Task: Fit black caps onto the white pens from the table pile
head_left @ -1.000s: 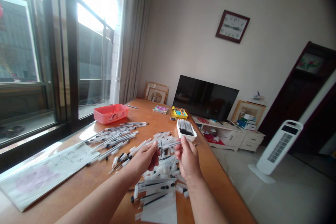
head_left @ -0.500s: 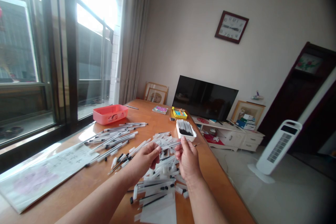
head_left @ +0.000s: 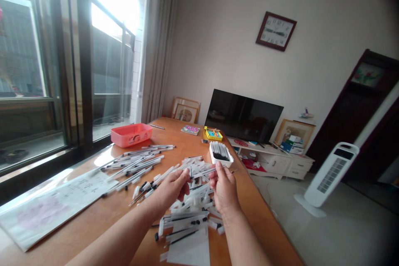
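Over a pile of pen parts, my right hand (head_left: 225, 186) is closed in a pinch on a clear pen barrel (head_left: 204, 172). The barrel slants toward my left hand, and a thin tip sticks out on the right side of my fingers. My left hand (head_left: 175, 185) is also closed, thumb against fingers. A small thin dark piece shows at its fingertips, too small to name. Loose translucent caps, barrels and black plugs (head_left: 199, 218) lie beneath both hands. Just beyond my right hand stands a white box (head_left: 229, 162) of upright clear pens with black ends.
Pens (head_left: 134, 162) lie scattered at the left, near a red plastic basket (head_left: 131, 136) and a large booklet (head_left: 56, 208). A yellow box (head_left: 213, 134) and a small book (head_left: 190, 129) sit toward the far end. The table's right edge drops to the floor beside a white tower fan (head_left: 332, 174).
Both hands stay nearly in place, still pinching their pieces. The view has shifted very slightly.
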The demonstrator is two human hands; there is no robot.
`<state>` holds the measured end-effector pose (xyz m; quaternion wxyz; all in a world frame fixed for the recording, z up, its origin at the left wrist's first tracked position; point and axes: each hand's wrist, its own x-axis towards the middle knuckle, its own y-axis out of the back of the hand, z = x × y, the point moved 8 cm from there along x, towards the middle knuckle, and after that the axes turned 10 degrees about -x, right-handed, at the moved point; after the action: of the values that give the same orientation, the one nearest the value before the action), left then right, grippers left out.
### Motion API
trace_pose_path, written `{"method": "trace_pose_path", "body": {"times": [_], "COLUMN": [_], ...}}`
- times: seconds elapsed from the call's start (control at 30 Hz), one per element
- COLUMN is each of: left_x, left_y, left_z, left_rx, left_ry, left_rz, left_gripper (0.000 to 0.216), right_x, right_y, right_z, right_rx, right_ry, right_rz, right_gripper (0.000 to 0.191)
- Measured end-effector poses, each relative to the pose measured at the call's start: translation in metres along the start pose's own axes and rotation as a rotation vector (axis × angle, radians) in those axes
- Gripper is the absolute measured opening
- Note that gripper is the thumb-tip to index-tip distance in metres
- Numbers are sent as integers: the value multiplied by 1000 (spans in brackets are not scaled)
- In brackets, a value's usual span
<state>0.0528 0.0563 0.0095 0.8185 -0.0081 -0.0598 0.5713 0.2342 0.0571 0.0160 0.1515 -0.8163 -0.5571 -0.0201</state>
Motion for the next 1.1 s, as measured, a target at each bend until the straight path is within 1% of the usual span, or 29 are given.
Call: {"method": "trace_pose_path", "body": {"times": [0.07,0.13,0.27,0.33,0.43,0.5,0.7,0.87,1.0,1.1], "left_x": [-1,-1,0,0,0,1,2,3,8,11], "left_y": [-2,-3,2,3,0,-1,3,10,18,21], "left_z": [4,4,-2,-1,3,2,-10,-12,-17,-22], "left_rx": [-22,-24,12,23,2,-18,11,29,140,192], "left_ry": [-34,-35,32,29,-12,-9,97,108,74,30], "left_rz": [-15,-17,44,51,3,-12,-10,40,137,149], "left_gripper": [45,43,52,53,46,43,52,57,50,46], "right_x": [0,0,0,0,0,0,0,3,7,5], "right_y": [0,-1,-3,-2,-1,-1,-1,6,14,17], "right_z": [0,0,-1,-1,-2,-1,-3,-4,-6,-17], "right_rx": [0,0,3,5,3,0,-6,-12,-122,-285], "right_ry": [0,-1,-4,-2,-3,-2,11,13,69,188], "right_rz": [1,-5,-14,-8,6,4,-6,32,80,99], "right_gripper": [45,46,46,46,47,46,46,46,48,48]}}
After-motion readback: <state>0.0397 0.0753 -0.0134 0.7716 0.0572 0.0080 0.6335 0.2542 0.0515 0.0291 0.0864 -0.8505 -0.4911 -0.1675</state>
